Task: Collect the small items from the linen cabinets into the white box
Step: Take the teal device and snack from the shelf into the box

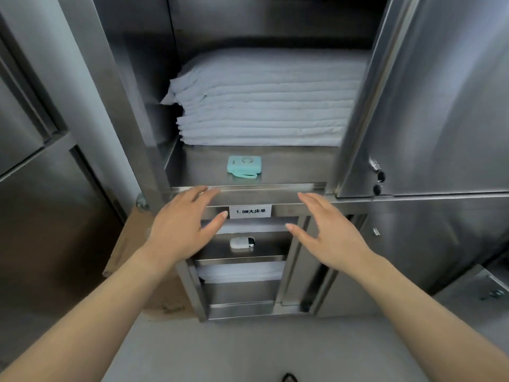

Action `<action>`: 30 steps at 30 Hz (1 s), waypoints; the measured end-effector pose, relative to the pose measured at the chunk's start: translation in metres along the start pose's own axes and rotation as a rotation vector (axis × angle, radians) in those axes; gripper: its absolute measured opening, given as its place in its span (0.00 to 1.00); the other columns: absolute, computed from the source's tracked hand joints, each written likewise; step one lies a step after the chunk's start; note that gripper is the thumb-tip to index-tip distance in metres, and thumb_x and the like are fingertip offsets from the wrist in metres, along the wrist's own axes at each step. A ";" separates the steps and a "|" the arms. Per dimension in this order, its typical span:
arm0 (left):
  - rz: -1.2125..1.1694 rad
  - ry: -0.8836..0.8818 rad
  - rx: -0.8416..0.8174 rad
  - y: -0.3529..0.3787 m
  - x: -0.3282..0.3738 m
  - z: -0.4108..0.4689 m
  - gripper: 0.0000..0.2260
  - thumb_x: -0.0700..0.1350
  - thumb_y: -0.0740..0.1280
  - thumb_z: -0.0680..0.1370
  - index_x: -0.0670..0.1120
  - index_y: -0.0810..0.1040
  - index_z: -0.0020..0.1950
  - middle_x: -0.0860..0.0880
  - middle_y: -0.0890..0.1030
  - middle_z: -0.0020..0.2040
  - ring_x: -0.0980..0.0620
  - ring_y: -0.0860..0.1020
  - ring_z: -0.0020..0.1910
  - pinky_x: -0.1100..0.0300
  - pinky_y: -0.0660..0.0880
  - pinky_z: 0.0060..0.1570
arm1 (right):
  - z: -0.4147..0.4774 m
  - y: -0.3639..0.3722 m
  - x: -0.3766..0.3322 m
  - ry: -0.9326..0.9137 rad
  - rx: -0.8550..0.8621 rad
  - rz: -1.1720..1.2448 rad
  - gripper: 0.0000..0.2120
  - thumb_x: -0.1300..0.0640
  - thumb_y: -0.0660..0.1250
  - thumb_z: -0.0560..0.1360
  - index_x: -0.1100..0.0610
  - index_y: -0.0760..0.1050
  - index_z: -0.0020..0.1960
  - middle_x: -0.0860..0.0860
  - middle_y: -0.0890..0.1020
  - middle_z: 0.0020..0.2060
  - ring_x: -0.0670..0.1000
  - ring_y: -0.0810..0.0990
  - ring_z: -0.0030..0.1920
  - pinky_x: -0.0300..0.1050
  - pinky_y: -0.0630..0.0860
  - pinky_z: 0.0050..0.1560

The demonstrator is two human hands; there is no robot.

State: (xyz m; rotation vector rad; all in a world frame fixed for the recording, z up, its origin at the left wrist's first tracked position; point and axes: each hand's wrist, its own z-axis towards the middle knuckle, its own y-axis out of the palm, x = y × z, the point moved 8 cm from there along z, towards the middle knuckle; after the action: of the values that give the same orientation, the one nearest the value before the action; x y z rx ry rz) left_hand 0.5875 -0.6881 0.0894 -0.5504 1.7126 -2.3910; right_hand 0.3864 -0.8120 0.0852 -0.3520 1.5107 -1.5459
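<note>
A small mint-green device (244, 166) with a strap lies on the steel shelf (289, 166) in front of a stack of folded white linen (264, 106). One shelf down, a small white and black item (242, 242) lies before more folded linen. My left hand (181, 227) reaches forward with straight fingers, its fingertips at the front lip of the upper shelf. My right hand (327, 232) is likewise spread and empty, just below that lip. Neither hand holds anything. No white box is in view.
The open cabinet door (429, 92) stands at the right with its lock (378, 175). A label (250, 211) is fixed under the shelf lip. A brown cardboard piece (129, 244) leans at the lower left. Grey floor (248, 351) lies below.
</note>
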 end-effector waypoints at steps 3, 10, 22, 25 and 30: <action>-0.049 0.002 -0.080 0.026 -0.013 0.032 0.33 0.68 0.46 0.70 0.57 0.62 0.72 0.51 0.67 0.71 0.49 0.64 0.70 0.51 0.66 0.66 | 0.041 0.013 0.014 -0.015 -0.017 0.008 0.32 0.41 0.61 0.74 0.55 0.59 0.73 0.50 0.64 0.71 0.51 0.63 0.71 0.48 0.64 0.69; -0.072 -0.123 -0.052 0.057 -0.045 0.104 0.35 0.67 0.46 0.70 0.51 0.65 0.71 0.47 0.68 0.70 0.46 0.64 0.70 0.53 0.63 0.66 | 0.133 0.047 0.034 -0.081 -0.100 0.044 0.32 0.41 0.61 0.75 0.56 0.58 0.73 0.52 0.62 0.73 0.52 0.60 0.72 0.45 0.59 0.70; 0.031 -0.384 0.022 0.124 -0.098 0.149 0.31 0.62 0.42 0.73 0.52 0.67 0.70 0.48 0.68 0.71 0.48 0.63 0.71 0.47 0.57 0.69 | 0.246 0.098 0.026 -0.273 -0.161 0.095 0.31 0.46 0.64 0.74 0.57 0.60 0.72 0.53 0.61 0.72 0.53 0.57 0.72 0.40 0.53 0.70; 0.030 -0.408 0.040 0.127 -0.102 0.146 0.29 0.62 0.43 0.75 0.53 0.68 0.69 0.50 0.69 0.71 0.49 0.64 0.71 0.50 0.57 0.69 | 0.260 0.113 0.019 -0.285 -0.202 0.117 0.30 0.46 0.64 0.75 0.56 0.59 0.72 0.52 0.60 0.73 0.53 0.56 0.73 0.41 0.54 0.70; 0.042 -0.417 0.041 0.126 -0.103 0.148 0.29 0.63 0.43 0.74 0.56 0.66 0.70 0.53 0.67 0.72 0.51 0.62 0.72 0.52 0.55 0.69 | 0.265 0.121 0.023 -0.252 -0.198 0.137 0.26 0.47 0.64 0.75 0.52 0.65 0.70 0.51 0.66 0.69 0.53 0.62 0.68 0.42 0.59 0.67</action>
State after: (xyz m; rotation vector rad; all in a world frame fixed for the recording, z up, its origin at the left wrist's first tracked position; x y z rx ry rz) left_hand 0.7271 -0.8276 -0.0087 -0.9187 1.4736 -2.0876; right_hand 0.6185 -0.9778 0.0216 -0.5263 1.4587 -1.2001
